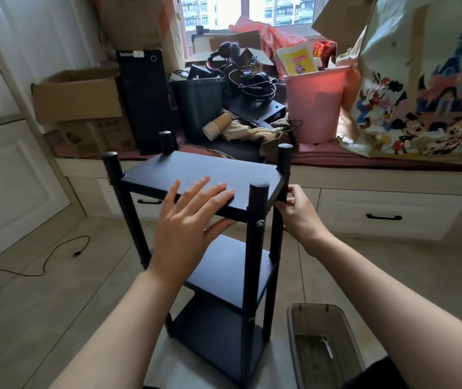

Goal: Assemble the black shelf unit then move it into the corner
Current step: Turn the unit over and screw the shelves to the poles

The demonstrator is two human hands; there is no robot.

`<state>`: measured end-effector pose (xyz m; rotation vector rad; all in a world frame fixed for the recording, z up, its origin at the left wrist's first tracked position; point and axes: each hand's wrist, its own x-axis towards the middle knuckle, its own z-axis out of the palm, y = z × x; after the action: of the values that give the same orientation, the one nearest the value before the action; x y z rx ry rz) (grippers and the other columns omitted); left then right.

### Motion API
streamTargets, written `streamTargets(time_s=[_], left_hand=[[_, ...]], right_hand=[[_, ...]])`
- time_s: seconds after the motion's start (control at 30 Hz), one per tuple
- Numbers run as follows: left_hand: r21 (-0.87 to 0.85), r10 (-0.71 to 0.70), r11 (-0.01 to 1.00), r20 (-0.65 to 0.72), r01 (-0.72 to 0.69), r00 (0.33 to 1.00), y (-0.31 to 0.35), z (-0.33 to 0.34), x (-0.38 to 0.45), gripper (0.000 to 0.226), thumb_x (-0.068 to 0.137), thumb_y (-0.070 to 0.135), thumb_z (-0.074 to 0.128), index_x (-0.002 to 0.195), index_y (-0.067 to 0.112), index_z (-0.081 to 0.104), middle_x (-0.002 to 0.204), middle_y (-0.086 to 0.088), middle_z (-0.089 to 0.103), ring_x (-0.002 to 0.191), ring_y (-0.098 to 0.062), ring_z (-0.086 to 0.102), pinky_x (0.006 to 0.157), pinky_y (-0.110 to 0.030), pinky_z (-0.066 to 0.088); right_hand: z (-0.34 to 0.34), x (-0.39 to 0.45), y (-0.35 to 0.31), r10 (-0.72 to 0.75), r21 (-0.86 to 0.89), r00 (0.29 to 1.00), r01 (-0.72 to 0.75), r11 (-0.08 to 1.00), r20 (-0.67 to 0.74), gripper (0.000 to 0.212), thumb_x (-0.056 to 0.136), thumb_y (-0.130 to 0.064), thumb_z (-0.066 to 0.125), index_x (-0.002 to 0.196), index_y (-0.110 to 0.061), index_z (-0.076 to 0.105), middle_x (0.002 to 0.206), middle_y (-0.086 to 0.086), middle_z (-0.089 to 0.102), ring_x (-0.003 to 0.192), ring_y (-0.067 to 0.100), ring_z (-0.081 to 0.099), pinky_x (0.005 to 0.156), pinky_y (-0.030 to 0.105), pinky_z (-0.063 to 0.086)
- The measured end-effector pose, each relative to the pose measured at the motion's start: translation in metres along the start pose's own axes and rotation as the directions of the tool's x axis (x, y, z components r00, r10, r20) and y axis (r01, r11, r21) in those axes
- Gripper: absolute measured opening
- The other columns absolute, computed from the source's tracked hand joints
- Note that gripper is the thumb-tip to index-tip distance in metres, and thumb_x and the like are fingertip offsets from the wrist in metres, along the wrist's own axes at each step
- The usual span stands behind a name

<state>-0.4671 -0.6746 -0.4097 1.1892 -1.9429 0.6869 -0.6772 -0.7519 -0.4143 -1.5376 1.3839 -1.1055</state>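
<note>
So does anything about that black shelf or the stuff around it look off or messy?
The shelf unit itself looks straight, with all three boards level. The oddities lie behind it: a stack of paper cups tipped on its side on the window seat, beside a tangle of cables and headphones. A loose black cable trails over the floor.

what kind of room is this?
Probably a home room used for storage: a cushioned window seat with white drawers beneath, piled with brown cardboard boxes, a black computer tower and a pink plastic bin.
</note>
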Motion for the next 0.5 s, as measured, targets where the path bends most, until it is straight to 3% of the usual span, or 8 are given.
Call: streamTargets(time_s=[0.1, 0.2, 0.27, 0.3, 0.4, 0.43, 0.5], left_hand=[[-0.014, -0.183, 0.982, 0.154, 0.187, 0.971, -0.014, -0.011, 0.001, 0.056, 0.090, 0.047, 0.053, 0.134, 0.014, 0.063, 0.144, -0.005, 0.057, 0.143, -0.029, 0.041, 0.117, -0.064, 0.026], [-0.157, -0.437, 0.854, 0.303, 0.497, 0.847, -0.020, -0.017, -0.003, 0.065, 0.092, 0.048, 0.052, 0.152, 0.027, 0.040, 0.161, 0.009, 0.029, 0.151, -0.011, 0.019, 0.124, -0.044, 0.015], [-0.331, -0.588, 0.653, 0.347, 0.682, 0.731, -0.013, -0.018, -0.008, 0.068, 0.099, 0.037, 0.057, 0.158, 0.032, 0.025, 0.162, 0.015, 0.023, 0.148, -0.002, 0.020, 0.119, -0.029, 0.020], [-0.417, -0.662, 0.497, 0.385, 0.761, 0.643, -0.007, -0.017, -0.011, 0.067, 0.101, 0.034, 0.057, 0.158, 0.031, 0.024, 0.159, 0.015, 0.028, 0.144, -0.001, 0.026, 0.117, -0.026, 0.024], [-0.600, -0.699, -0.055, 0.594, 0.798, 0.398, 0.017, -0.015, -0.016, 0.050, 0.101, 0.049, 0.047, 0.142, 0.022, 0.052, 0.136, 0.004, 0.064, 0.120, -0.010, 0.063, 0.106, -0.033, 0.045], [-0.606, -0.666, -0.119, 0.636, 0.787, 0.389, 0.024, -0.015, -0.017, 0.055, 0.097, 0.059, 0.042, 0.131, 0.021, 0.061, 0.121, 0.003, 0.073, 0.108, -0.011, 0.070, 0.100, -0.034, 0.048], [-0.625, -0.607, -0.090, 0.651, 0.775, 0.455, 0.035, -0.017, -0.020, 0.066, 0.087, 0.076, 0.036, 0.115, 0.025, 0.071, 0.108, 0.006, 0.077, 0.103, -0.010, 0.071, 0.097, -0.033, 0.049]], right_hand=[[-0.003, -0.006, 0.000, -0.032, -0.040, 0.999, 0.032, 0.999, -0.002, 0.019, 0.100, -0.018, 0.051, 0.119, -0.016, 0.049, 0.097, 0.000, 0.060, 0.099, 0.026, 0.059, 0.086, 0.044, 0.050], [-0.006, -0.012, 0.001, -0.055, -0.099, 0.998, 0.055, 0.994, 0.010, 0.022, 0.099, -0.018, 0.054, 0.119, -0.014, 0.047, 0.096, -0.003, 0.058, 0.098, 0.020, 0.058, 0.084, 0.036, 0.046], [-0.010, -0.014, 0.002, -0.038, -0.109, 0.999, 0.039, 0.993, 0.009, 0.023, 0.098, -0.020, 0.055, 0.118, -0.014, 0.044, 0.101, 0.000, 0.058, 0.100, 0.021, 0.058, 0.086, 0.036, 0.046], [-0.011, -0.014, 0.003, -0.029, -0.109, 1.000, 0.029, 0.994, 0.008, 0.022, 0.098, -0.020, 0.055, 0.116, -0.015, 0.043, 0.101, 0.001, 0.058, 0.100, 0.021, 0.058, 0.086, 0.036, 0.046], [-0.011, -0.015, 0.004, -0.033, -0.094, 0.999, 0.035, 0.995, 0.024, 0.024, 0.098, -0.020, 0.054, 0.117, -0.020, 0.040, 0.099, 0.000, 0.058, 0.101, 0.022, 0.058, 0.086, 0.037, 0.046], [-0.009, -0.015, 0.004, -0.038, -0.089, 0.999, 0.040, 0.995, 0.027, 0.024, 0.098, -0.019, 0.053, 0.118, -0.021, 0.040, 0.099, 0.001, 0.058, 0.102, 0.024, 0.059, 0.088, 0.039, 0.047], [-0.006, -0.016, 0.005, -0.047, -0.089, 0.999, 0.049, 0.995, 0.027, 0.025, 0.099, -0.017, 0.051, 0.121, -0.022, 0.040, 0.101, 0.006, 0.060, 0.102, 0.029, 0.060, 0.093, 0.045, 0.048]])
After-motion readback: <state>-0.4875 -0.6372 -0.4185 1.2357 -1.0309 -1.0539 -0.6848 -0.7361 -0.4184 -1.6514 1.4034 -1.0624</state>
